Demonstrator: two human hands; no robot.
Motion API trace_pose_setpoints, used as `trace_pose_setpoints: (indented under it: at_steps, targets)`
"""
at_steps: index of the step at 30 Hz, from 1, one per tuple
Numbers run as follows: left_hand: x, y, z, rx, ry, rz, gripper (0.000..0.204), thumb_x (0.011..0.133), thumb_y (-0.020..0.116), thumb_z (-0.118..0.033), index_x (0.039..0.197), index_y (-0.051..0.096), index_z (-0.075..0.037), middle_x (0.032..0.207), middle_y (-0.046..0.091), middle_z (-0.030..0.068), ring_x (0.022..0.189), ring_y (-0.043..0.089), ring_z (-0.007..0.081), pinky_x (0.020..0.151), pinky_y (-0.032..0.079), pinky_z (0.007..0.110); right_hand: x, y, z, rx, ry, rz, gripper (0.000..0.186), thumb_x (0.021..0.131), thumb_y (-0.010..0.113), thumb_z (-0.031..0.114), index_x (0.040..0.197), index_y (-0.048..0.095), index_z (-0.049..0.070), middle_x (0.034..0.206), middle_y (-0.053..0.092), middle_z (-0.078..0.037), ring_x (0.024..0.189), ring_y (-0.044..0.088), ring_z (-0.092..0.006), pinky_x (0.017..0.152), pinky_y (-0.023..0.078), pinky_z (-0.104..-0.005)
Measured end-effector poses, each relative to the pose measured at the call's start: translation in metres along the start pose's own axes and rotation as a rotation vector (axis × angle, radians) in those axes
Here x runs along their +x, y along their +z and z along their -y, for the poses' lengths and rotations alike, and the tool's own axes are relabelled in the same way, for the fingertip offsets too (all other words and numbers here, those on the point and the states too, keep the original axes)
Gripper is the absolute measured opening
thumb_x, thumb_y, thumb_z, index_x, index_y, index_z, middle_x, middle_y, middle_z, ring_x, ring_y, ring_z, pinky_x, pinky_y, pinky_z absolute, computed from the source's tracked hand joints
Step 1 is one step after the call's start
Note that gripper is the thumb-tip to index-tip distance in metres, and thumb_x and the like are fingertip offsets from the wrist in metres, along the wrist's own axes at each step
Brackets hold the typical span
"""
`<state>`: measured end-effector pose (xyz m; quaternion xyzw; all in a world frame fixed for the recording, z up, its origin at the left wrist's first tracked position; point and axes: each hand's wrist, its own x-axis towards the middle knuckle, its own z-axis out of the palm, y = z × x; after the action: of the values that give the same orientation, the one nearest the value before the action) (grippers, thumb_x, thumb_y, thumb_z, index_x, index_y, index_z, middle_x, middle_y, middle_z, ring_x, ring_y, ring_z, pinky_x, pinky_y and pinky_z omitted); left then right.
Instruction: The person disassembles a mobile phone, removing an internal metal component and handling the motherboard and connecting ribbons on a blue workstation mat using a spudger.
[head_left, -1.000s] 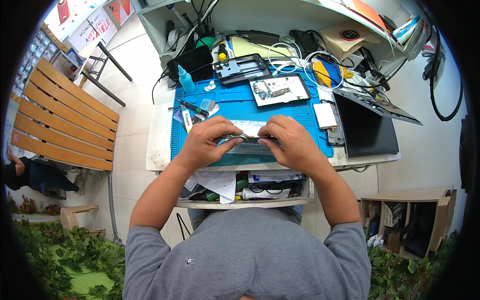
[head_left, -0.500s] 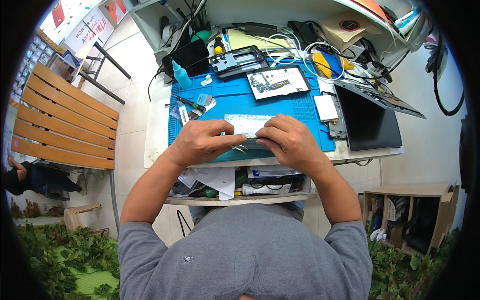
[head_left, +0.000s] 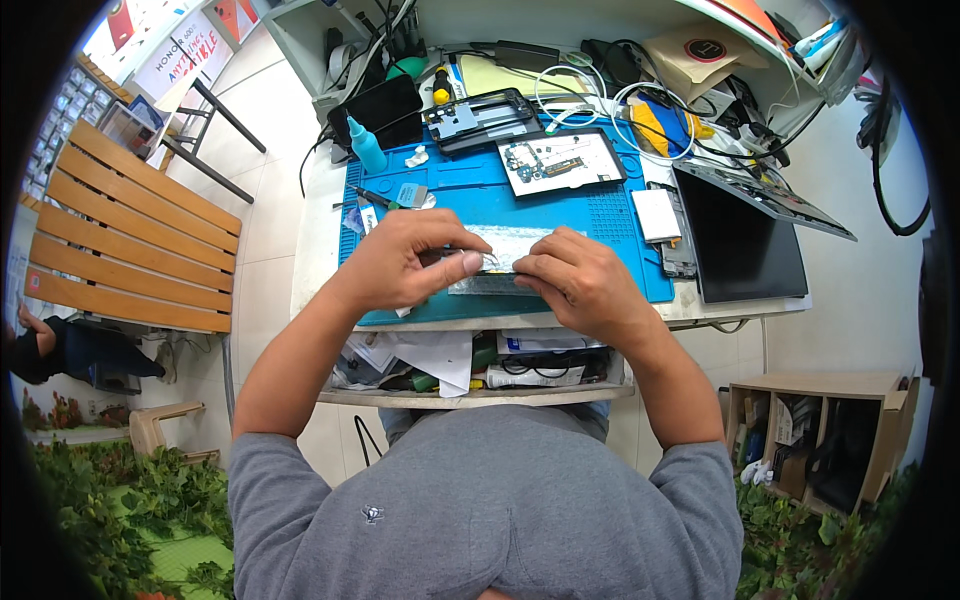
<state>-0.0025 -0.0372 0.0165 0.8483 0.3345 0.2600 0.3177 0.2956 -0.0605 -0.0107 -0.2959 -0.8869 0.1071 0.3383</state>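
One thin, seemingly dark piece (head_left: 502,273)

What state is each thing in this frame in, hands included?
Left hand, pinching a slim silvery tool
Right hand, pinching a thin dark piece
Blue bottle, standing, nozzle up
Drawer, open, papers inside
Black screen, unlit
Circuit board, uncovered
White cable, looped

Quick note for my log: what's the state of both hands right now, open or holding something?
Left hand: closed on a thin tool, probably tweezers.
Right hand: closed, pinching a thin dark piece.
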Motion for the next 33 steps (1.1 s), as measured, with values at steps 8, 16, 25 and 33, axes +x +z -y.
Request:
trace_pose_setpoints:
  at_steps: [8, 16, 25, 33]
  targets:
    - [0.019, -0.001, 0.014, -0.145, -0.204, 0.121, 0.027, 0.096, 0.092, -0.027, 0.107, 0.09, -0.001, 0.087, 0.081, 0.0067, 0.073, 0.068, 0.0128, 0.066, 0.05, 0.031, 0.0, 0.001, 0.002, -0.004, -0.022, 0.011, 0.016, 0.092, 0.089, 0.008, 0.105, 0.08, 0.005, 0.1, 0.076, -0.007, 0.093, 0.074, -0.028, 0.081, 0.062, -0.0422]
    - [0.042, -0.01, 0.012, -0.052, -0.206, 0.258, 0.031, 0.084, 0.087, -0.027, 0.1, 0.09, -0.001, 0.073, 0.077, 0.0118, 0.062, 0.066, 0.0189, 0.06, 0.051, 0.036, 0.001, 0.0, 0.003, -0.019, -0.006, 0.023, 0.017, 0.092, 0.089, 0.008, 0.105, 0.08, 0.005, 0.1, 0.077, -0.008, 0.094, 0.075, -0.0285, 0.083, 0.063, -0.0422]
    - [0.047, -0.009, 0.011, -0.036, -0.24, 0.289, 0.029, 0.08, 0.088, -0.028, 0.093, 0.089, -0.002, 0.071, 0.076, 0.0124, 0.06, 0.065, 0.0226, 0.059, 0.05, 0.038, 0.0, 0.003, 0.0, 0.016, -0.019, -0.002, 0.021, 0.089, 0.093, 0.005, 0.106, 0.081, 0.003, 0.098, 0.077, -0.01, 0.088, 0.074, -0.0297, 0.077, 0.061, -0.0428]
    - [0.059, -0.013, 0.007, 0.059, -0.264, 0.378, 0.032, 0.076, 0.087, -0.031, 0.091, 0.09, -0.003, 0.067, 0.072, 0.0115, 0.06, 0.063, 0.0243, 0.059, 0.049, 0.041, -0.002, 0.005, 0.001, -0.019, -0.037, -0.039, 0.022, 0.088, 0.094, 0.005, 0.106, 0.083, 0.003, 0.098, 0.079, -0.01, 0.088, 0.075, -0.0293, 0.076, 0.061, -0.042]
